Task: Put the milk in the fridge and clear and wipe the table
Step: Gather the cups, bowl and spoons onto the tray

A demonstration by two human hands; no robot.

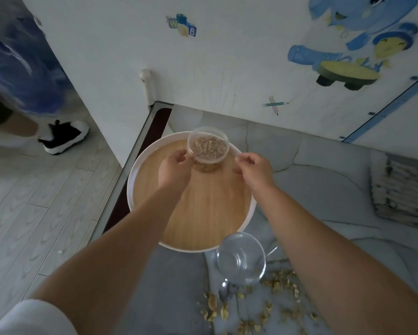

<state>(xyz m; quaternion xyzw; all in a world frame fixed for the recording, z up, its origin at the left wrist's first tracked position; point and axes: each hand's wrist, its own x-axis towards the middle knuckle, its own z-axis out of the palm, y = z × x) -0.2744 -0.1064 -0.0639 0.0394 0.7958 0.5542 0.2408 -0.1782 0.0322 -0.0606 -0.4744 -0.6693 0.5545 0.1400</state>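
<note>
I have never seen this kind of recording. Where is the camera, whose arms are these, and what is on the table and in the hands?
There is no machine here. A person wears one wide-angle camera on the head, so you look down along their own two bare arms. The left hand grips a clear tub of cereal over a round wooden tray with a white rim. The right hand is beside the tub with curled fingers; whether it holds anything is too blurred to tell. The tray lies on a grey table. Nearer the camera are a glass bowl, a spoon and spilled cereal bits. At the left, another person's shoe stands on the floor.
</note>
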